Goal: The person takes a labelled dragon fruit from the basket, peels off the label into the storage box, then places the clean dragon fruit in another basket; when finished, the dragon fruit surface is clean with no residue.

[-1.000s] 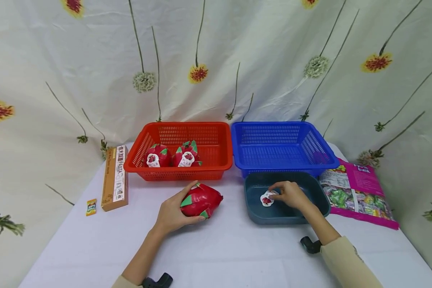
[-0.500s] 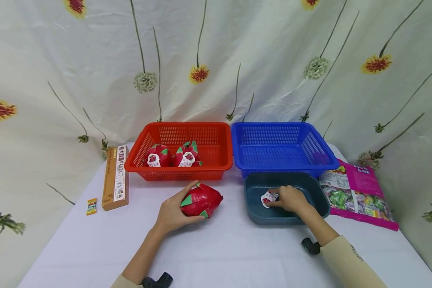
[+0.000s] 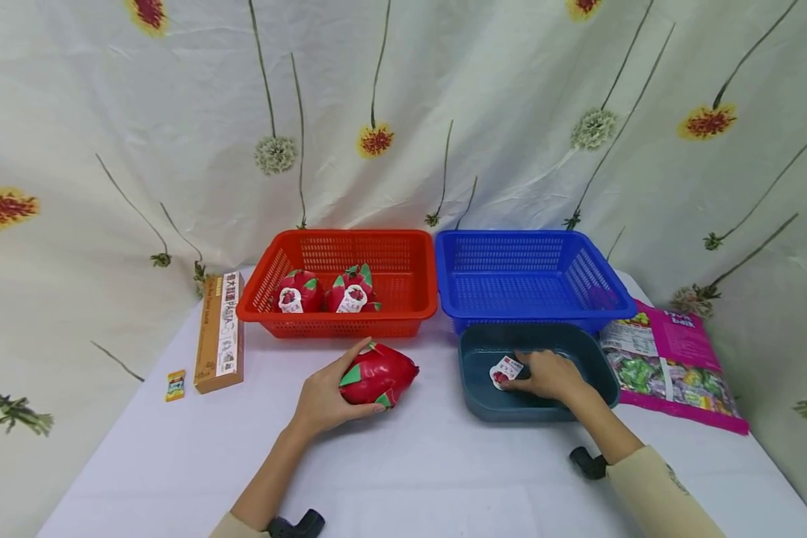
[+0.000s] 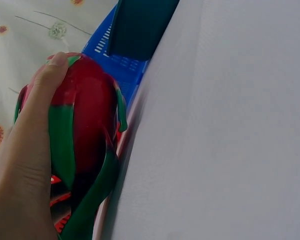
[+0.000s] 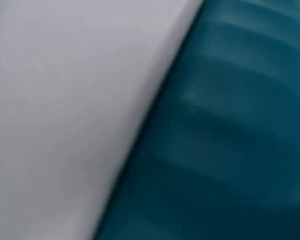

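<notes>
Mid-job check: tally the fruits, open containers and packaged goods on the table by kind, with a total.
Dragon fruits: 3 (one in the left hand, two in the red basket)
Open containers: 3 (red basket, blue basket, dark teal tub)
Packaged goods: 3 (pasta box, pink bag, small yellow packet)
Total: 9

Curtain (image 3: 498, 97) behind table (image 3: 444, 478). Left basket (image 3: 336, 326) and right basket (image 3: 511, 284) side by side at back. Two dragon fruits (image 3: 299, 282) in left basket; third fruit (image 3: 385, 372) on table before it, in your left hand (image 3: 324, 400). Tray (image 3: 524, 413) just before right basket; your right hand (image 3: 553, 375) and label (image 3: 509, 368) inside. Bag (image 3: 672, 366) right of tray. Box (image 3: 218, 332) left of left basket, packet (image 3: 175, 385) left of box.
</notes>
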Tool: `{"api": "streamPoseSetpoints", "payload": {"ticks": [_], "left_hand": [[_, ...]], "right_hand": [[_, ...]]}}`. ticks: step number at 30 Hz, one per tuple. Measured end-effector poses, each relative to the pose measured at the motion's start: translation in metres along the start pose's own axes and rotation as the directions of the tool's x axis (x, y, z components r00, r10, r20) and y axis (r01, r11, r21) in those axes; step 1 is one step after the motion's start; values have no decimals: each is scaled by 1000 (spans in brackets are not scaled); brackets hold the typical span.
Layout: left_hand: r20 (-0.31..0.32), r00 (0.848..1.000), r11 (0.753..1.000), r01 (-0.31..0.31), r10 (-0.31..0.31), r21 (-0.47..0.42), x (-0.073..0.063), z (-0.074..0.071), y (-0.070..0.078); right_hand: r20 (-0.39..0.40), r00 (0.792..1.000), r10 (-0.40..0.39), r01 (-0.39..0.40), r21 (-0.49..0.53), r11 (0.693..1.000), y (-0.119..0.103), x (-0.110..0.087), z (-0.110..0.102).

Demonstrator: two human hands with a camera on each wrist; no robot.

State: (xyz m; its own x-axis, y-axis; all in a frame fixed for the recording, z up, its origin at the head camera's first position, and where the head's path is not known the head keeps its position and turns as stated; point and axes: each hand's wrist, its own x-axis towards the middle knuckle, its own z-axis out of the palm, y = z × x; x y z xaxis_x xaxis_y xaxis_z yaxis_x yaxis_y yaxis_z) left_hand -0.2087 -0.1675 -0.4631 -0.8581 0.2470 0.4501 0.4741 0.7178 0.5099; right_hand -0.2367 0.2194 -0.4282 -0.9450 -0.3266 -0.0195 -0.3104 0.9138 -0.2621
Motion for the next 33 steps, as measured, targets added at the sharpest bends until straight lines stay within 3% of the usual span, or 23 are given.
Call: {"api": "streamPoseSetpoints", "payload": {"ticks": [6, 9, 11, 14, 16, 17, 18, 20, 24, 26, 29, 33], "left_hand": [[5, 1000, 1000, 1, -1, 4, 0, 0, 1], [7, 1000, 1000, -8, 8, 4, 1, 0, 0], [8, 1000, 1000, -15, 15, 7, 1, 0, 0], [2, 1000, 1000, -21, 21, 7, 1, -1, 0], [1, 1000, 1000, -17, 17, 3, 0, -1, 0], [1, 1000, 1000, -14, 14, 2, 0, 0, 0], [2, 1000, 1000, -14, 14, 2, 0, 0, 0], [12, 1000, 1000, -10, 10, 0, -1, 1, 0], [44, 999, 999, 31, -30, -9, -1, 2, 1], [80, 994, 997, 78, -75, -28, 0, 0, 2], [143, 980, 988, 149, -141, -49, 2, -3, 3], [201, 969, 987, 153, -141, -45, 6, -8, 10]], "right_hand": [[-116, 991, -61, 82, 186, 979, 2, -13, -36], [-255, 965, -64, 119, 208, 971, 10, -16, -64], [-385, 923, -32, 116, 199, 973, 19, -16, -80], [-559, 828, 37, 95, 204, 974, 39, -10, -95], [-613, 783, 102, 73, 253, 965, 55, -6, -98], [-622, 772, 131, 61, 278, 959, 64, -4, -99], [-615, 772, 161, 45, 305, 951, 73, -3, -99], [-568, 796, 210, 5, 354, 935, 90, -3, -96], [-328, 904, 275, -111, 441, 891, 116, -1, -89], [-183, 941, 285, -167, 483, 860, 124, 0, -84], [-25, 956, 294, -233, 548, 804, 130, 1, -78], [27, 945, 325, -273, 609, 745, 130, 1, -74]]}}
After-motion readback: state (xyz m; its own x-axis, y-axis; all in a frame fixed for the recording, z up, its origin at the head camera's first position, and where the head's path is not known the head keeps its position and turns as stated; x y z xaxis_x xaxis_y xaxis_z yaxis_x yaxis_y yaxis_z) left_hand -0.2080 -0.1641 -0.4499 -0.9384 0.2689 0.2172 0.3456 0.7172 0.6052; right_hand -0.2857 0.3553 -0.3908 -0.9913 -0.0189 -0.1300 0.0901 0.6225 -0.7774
